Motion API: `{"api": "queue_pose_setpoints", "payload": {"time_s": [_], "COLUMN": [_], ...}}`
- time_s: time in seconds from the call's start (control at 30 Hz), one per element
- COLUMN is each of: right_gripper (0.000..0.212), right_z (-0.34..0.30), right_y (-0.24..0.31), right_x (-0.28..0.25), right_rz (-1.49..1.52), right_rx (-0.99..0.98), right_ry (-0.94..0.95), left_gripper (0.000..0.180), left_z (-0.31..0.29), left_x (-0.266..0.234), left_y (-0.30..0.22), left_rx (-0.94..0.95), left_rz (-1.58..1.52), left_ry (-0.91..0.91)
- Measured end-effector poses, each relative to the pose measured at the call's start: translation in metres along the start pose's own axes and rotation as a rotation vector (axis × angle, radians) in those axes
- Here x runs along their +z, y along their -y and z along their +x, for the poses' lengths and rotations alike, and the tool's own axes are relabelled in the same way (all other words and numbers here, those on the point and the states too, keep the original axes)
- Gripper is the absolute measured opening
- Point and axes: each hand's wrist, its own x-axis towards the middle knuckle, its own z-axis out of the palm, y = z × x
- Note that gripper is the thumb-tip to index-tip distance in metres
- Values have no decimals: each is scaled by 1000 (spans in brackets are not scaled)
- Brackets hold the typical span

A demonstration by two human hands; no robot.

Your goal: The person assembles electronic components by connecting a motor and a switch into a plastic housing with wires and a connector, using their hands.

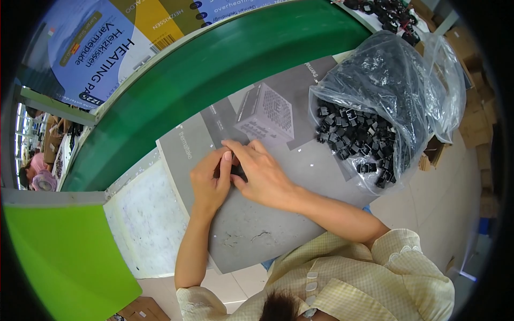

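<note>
My left hand (209,179) and my right hand (262,174) meet over the grey printed cardboard sheet (294,182). Both have their fingers closed around a small black part (236,170), mostly covered by fingers and thumbs. Its exact kind cannot be made out. To the right of my hands, many small black plastic pieces (358,134) spill toward the mouth of a clear plastic bag (385,69) that lies on the sheet.
Beyond the sheet runs a green conveyor belt (214,69) with a pale rim. Printed boxes (107,53) stand past it. A bright green panel (64,257) is at left, beside a worn white surface (144,214). More black parts (391,16) lie at far right.
</note>
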Motion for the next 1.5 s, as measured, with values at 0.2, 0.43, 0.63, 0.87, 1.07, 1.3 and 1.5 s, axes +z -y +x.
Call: {"api": "queue_pose_setpoints", "payload": {"time_s": [0.2,0.43,0.63,0.87,1.07,1.3,1.5], "right_gripper": [74,73,73,75,73,74,71], "right_z": [1,1,2,2,1,2,2], "right_y": [-1,-3,-3,-2,-4,2,1], "right_x": [0,-1,0,-3,-3,-7,-6], "right_rz": [9,19,14,-5,-12,51,69], "right_rx": [-18,-44,-44,-49,-65,-12,17], "right_ry": [-8,-17,-24,15,52,91,119], "left_gripper": [14,17,13,15,17,14,14], "left_z": [-1,-2,0,1,2,4,2], "left_x": [2,0,-1,-7,-11,-16,-10], "left_y": [6,7,13,14,15,10,17], "left_rx": [40,193,285,405,457,505,410], "left_rz": [-3,16,24,66,66,157,45], "left_ry": [-32,17,8,24,66,112,106]}}
